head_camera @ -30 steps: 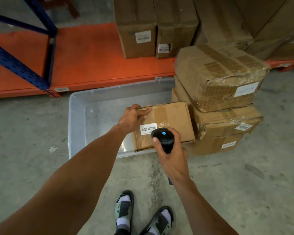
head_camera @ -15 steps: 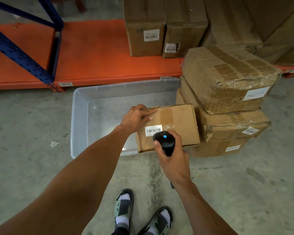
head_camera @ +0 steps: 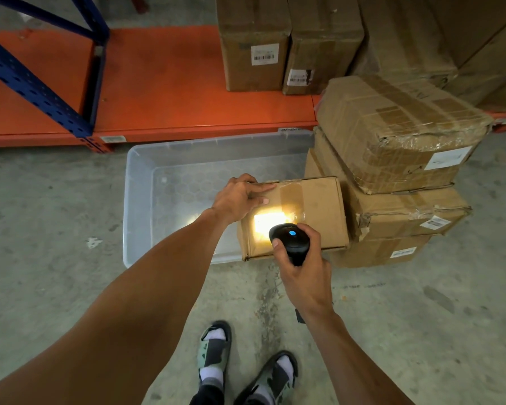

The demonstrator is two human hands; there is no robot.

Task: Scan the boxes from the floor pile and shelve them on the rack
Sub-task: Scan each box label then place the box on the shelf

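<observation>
Two hands work one small box [head_camera: 304, 211] at frame centre, its long axis running left-right. Left hand [head_camera: 240, 197] grips the box's upper-left corner; right hand [head_camera: 304, 270] wraps the scanner [head_camera: 289, 238], just below the lit label [head_camera: 270, 222]. Orange rack shelf [head_camera: 164, 83] lies above, nearer the left hand.

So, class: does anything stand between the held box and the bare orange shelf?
Only the clear bin lies on the floor between the box in the left hand and the orange shelf; nothing else visible does.
</observation>
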